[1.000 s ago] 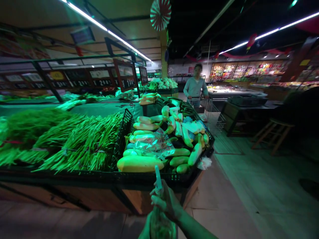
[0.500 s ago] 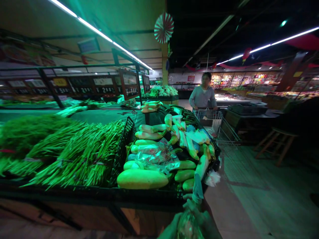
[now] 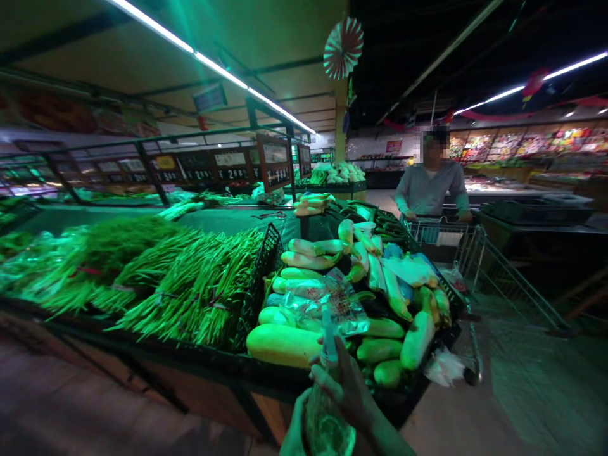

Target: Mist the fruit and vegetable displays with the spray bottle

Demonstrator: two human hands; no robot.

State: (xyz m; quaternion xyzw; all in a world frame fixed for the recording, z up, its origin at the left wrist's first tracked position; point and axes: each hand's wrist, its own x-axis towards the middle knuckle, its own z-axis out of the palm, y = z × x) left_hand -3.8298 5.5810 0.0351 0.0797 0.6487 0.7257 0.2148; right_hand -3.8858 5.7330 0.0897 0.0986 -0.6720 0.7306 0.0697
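bag [image 3: 327,424] – clear glossy plastic (crinkled) | cart [image 3: 479,253] – bare metal wire | gourds [image 3: 282,345] – smooth

Both hands sit low and close together, the right hand [image 3: 349,392] fisted above, the left hand [image 3: 293,430] cupped beneath.

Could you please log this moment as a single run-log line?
right hand: grips twisted neck of plastic bag | left hand: supports bag from below | ahead: produce bin | aisle: person with shopping cart

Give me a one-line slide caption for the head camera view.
Both hands, right hand and left hand, grip a filled plastic bag before a market bin of pale gourds.
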